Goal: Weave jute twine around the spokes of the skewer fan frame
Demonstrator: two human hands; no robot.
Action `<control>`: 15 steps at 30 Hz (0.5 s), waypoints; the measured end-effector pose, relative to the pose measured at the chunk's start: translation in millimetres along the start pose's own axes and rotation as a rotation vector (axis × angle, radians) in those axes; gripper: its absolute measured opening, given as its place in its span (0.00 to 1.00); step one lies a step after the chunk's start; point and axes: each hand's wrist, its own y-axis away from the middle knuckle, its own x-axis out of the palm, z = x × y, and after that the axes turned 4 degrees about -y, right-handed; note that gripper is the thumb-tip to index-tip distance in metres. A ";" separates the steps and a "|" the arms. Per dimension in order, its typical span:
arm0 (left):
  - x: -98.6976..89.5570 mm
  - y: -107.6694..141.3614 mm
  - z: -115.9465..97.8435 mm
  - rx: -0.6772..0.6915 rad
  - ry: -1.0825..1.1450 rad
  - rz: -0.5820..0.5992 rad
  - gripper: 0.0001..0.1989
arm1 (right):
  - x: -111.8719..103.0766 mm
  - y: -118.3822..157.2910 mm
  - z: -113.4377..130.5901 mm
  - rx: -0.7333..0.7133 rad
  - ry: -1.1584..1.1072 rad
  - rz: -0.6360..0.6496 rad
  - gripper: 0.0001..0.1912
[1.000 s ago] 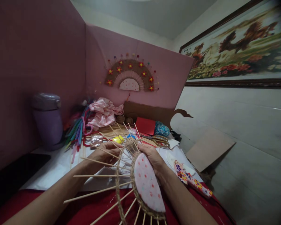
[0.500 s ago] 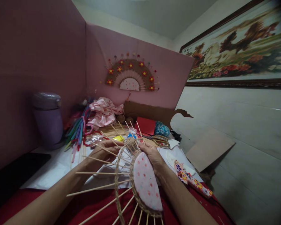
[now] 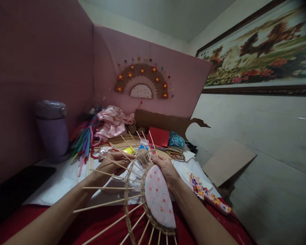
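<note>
A half-round fan frame (image 3: 159,200) hangs tilted between my hands, its base covered in pale cloth with pink dots. Thin wooden sticks (image 3: 104,188) radiate from it, and brown twine (image 3: 126,200) runs across them in an arc. My right hand (image 3: 164,168) grips the upper end of the frame, thumb on top near the base. My left hand (image 3: 118,160) is closed, fingertips pinched at the twine by the upper sticks; what exactly lies between them is partly hidden.
On the white-covered table lie scissors (image 3: 174,153), a red card (image 3: 158,136), blue yarn (image 3: 176,139) and crumpled pink cloth (image 3: 113,122). Pipe cleaners (image 3: 84,143) and a purple tumbler (image 3: 53,131) stand left. A finished flowered fan (image 3: 142,75) hangs on the pink board.
The fan frame has shifted very slightly, its lower end rising a little. Both hands keep nearly the same places and hold.
</note>
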 end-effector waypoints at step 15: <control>-6.3 3.1 -9.5 -0.010 0.012 0.113 0.08 | -4.9 -4.1 7.2 -0.079 -0.062 -0.024 0.13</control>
